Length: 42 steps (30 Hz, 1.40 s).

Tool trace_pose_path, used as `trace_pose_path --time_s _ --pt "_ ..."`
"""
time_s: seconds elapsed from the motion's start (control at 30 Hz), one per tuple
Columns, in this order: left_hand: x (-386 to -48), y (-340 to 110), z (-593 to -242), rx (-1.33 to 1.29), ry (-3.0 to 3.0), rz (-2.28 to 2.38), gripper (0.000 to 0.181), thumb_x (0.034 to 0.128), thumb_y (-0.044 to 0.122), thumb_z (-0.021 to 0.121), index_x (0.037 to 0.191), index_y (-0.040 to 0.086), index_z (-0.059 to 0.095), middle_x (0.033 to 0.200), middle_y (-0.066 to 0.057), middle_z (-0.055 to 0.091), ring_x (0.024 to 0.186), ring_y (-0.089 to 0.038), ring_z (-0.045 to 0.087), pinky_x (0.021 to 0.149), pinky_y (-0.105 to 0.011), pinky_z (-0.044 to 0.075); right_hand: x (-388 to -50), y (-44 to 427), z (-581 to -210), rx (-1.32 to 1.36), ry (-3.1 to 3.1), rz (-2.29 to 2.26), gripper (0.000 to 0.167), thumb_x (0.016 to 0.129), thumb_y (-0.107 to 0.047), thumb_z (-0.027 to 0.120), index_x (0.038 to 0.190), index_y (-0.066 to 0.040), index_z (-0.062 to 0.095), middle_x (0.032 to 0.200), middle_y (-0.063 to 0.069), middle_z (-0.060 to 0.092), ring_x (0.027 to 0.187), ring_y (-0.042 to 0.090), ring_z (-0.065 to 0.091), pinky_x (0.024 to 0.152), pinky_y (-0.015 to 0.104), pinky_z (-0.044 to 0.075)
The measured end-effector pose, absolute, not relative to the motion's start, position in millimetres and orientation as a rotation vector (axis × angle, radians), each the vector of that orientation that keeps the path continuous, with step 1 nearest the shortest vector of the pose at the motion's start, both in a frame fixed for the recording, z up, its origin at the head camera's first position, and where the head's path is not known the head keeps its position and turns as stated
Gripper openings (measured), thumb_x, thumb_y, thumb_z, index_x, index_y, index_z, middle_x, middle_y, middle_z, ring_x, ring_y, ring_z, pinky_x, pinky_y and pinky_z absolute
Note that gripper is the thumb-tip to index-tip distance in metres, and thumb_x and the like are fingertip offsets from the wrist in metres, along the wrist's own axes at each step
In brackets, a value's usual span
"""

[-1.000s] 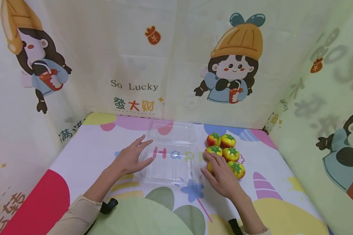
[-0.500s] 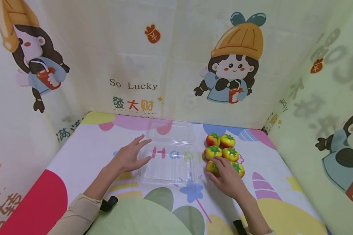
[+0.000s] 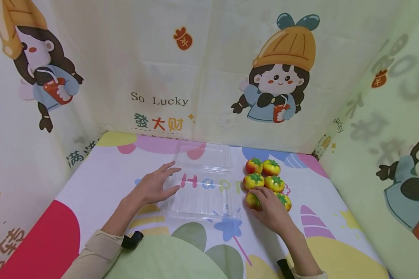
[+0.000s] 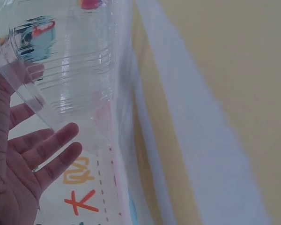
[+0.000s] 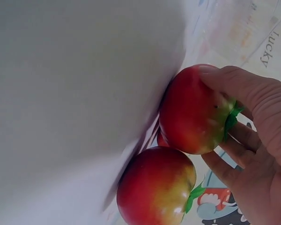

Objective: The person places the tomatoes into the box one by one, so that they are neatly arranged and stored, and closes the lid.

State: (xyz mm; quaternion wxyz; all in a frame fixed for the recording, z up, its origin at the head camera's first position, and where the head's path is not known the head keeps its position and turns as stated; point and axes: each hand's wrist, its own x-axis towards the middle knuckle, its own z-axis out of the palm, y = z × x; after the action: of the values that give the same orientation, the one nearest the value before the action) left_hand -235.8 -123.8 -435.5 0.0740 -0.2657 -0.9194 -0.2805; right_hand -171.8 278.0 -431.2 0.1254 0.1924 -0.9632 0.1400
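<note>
We have two bare hands over a patterned worktop (image 3: 101, 182). Right hand (image 3: 270, 211) has the front-left fruit (image 3: 252, 201): thumb (image 5: 227, 79) against its red side, fingers bent round by the green leafy top, fingertips partly hidden behind it. We read that as a grip, with only a fruit-wide gap between thumb and fingers. The fruit sits down on the worktop, leaf end up, nearest row, just right of the box.

Left hand (image 3: 153, 188) holds nothing; fingers spread and loosely extended, thumb well apart from them, at the left side of the clear plastic box (image 3: 199, 203). Whether it touches the box wall, we can't tell.

The box lies with its lid (image 3: 204, 155) folded back, away from the person; printed letters show through the base.

Five more red-yellow fruits, same leafy tops: back-left fruit (image 3: 254, 166), back-right fruit (image 3: 271, 167), middle-left fruit (image 3: 253, 181), middle-right fruit (image 3: 274, 183), front-right fruit (image 3: 283, 201). We count two columns of three, close-packed. The front-right one is partly behind the right hand in the head view. Printed cloth (image 3: 209, 77) stands behind; pale sleeve (image 3: 97, 254) on the left arm.
</note>
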Motion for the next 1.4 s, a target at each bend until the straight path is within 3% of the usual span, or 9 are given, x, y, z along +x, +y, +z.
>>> trace_pose_path --time_s 0.53,1.4 --pt "-234 -129 -433 -0.843 -2.783 -0.773 0.049 0.0911 0.028 0.073 0.133 0.004 0.065 0.151 -0.018 0.052 0.125 -0.037 0.062 0.097 -0.054 0.056 -170 277 -430 0.551 -2.806 0.397 0.059 0.071 -0.010 0.094 0.123 -0.009 0.065 0.122 0.009 0.062 0.113 0.030 0.056 0.099 0.052 0.054" --pt "-237 -133 -435 -0.891 -2.745 -0.842 0.043 0.0922 0.024 0.072 0.127 -0.001 0.069 0.148 -0.022 0.055 0.129 -0.039 0.058 0.102 -0.055 0.052 -168 266 -413 0.593 -2.657 0.427 0.072 0.066 -0.010 0.095 0.129 -0.007 0.060 0.122 0.012 0.062 0.116 0.033 0.057 0.092 0.050 0.059"
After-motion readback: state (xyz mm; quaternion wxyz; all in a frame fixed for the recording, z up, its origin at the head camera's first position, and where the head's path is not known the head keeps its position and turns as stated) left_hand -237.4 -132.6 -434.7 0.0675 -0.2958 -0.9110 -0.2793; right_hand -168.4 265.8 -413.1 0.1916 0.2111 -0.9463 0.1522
